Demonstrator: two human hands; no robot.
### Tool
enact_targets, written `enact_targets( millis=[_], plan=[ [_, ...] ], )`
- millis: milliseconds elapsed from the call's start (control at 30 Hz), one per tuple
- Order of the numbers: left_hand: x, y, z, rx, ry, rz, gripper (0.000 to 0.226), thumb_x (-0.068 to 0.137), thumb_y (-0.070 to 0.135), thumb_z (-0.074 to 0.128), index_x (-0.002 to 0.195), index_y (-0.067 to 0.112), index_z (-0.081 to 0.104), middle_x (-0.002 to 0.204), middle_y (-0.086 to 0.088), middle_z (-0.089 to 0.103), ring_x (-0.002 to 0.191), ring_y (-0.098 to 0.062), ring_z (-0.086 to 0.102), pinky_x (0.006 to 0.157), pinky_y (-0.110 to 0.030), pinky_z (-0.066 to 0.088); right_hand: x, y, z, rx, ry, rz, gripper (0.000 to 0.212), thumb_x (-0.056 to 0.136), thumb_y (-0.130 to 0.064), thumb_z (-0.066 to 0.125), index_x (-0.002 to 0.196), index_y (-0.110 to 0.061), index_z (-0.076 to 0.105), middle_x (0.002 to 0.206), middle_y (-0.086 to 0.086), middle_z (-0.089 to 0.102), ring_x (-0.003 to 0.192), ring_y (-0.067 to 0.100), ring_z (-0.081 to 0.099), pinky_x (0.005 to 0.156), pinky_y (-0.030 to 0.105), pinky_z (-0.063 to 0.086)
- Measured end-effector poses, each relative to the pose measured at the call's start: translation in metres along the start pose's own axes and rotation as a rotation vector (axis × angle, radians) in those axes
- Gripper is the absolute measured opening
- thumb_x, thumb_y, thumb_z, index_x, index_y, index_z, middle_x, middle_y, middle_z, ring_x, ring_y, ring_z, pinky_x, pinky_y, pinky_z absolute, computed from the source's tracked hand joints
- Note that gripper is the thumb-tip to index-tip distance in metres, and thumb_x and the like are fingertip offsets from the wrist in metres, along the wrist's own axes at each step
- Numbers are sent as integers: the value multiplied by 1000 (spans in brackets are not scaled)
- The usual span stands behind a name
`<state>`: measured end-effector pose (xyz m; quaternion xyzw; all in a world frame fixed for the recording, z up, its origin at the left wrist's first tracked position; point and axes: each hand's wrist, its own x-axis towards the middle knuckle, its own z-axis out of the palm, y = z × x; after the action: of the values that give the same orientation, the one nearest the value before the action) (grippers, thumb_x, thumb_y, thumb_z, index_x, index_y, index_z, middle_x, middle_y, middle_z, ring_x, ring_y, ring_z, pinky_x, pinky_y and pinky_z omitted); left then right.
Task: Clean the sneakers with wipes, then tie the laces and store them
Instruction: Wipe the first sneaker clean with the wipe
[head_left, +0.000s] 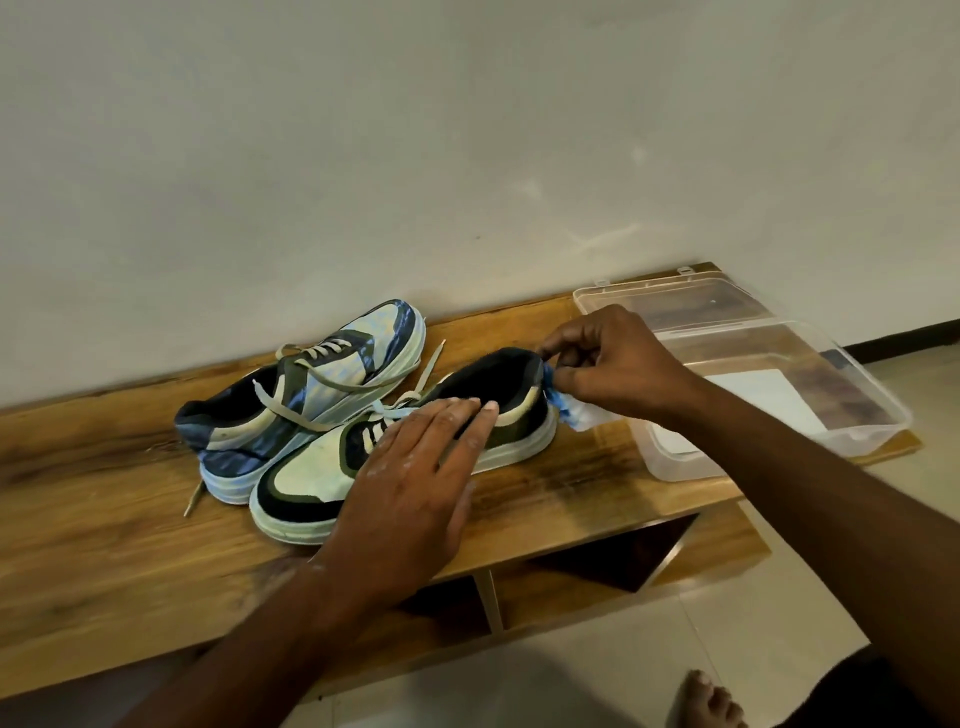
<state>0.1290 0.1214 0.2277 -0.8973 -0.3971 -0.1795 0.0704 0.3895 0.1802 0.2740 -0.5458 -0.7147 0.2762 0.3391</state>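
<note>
Left hand (415, 467) flat on near white-and-black sneaker (400, 457); right hand (613, 364) pinches blue-white wipe (569, 410) at heel: cleaning underway, laces loose, clear plastic box (779, 395) unfilled.

Cream, black and olive on the near sneaker (332, 467); blue-streaked white on the far sneaker (311, 384); blue-stained white wipe (571, 410); brown wood-grain counter (104, 519).

The left hand (415, 467) lies flat, palm down, fingers straight and together, its forearm reaching in from below. The right hand (618, 364) is raised a little farther out, fingers curled, thumb and fingertips pinched together.
</note>
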Motion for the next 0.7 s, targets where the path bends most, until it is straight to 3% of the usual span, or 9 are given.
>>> enact_targets(
  millis=[67,200,300,467,600,700],
  plan=[
    [-2,1,-1,-44,46,9,74,89,15,78,154,9,45,145,-8,56,135,-25,51,108,-45,49,-8,-2,-5,20,-70,-11,28,79,1,74,94,-21,82,71,1,76,64,21,70,63,34,57],
    [-5,9,0,-113,106,52,61,86,3,79,143,5,59,135,-11,63,125,-27,59,100,-45,54,-22,-2,-19,64,-170,-2,24,82,2,73,93,-17,83,68,3,75,56,13,62,56,22,49],
    [-9,15,0,-159,110,121,53,86,-2,76,138,4,64,136,-12,64,127,-28,59,102,-45,53,-33,1,-29,85,-228,-2,18,84,2,71,86,-11,83,75,1,77,66,14,68,63,19,52],
    [-6,16,2,-223,106,250,46,92,-3,70,137,3,64,139,-13,63,134,-25,56,110,-39,49,-50,2,-43,114,-338,18,14,76,-12,66,74,-7,80,72,6,75,70,27,70,68,25,55],
    [7,7,4,-299,85,300,47,88,-9,73,133,5,68,137,-10,65,132,-22,59,108,-36,50,-59,-3,-44,60,-539,20,17,75,-14,64,72,-7,79,67,4,72,65,14,64,67,30,53],
    [18,4,5,-323,73,343,41,89,-8,74,127,6,72,133,-9,69,127,-21,63,100,-39,56,-62,-7,-49,59,-618,53,20,75,-14,62,73,-13,81,73,1,76,73,12,67,78,38,56]
  ],
)
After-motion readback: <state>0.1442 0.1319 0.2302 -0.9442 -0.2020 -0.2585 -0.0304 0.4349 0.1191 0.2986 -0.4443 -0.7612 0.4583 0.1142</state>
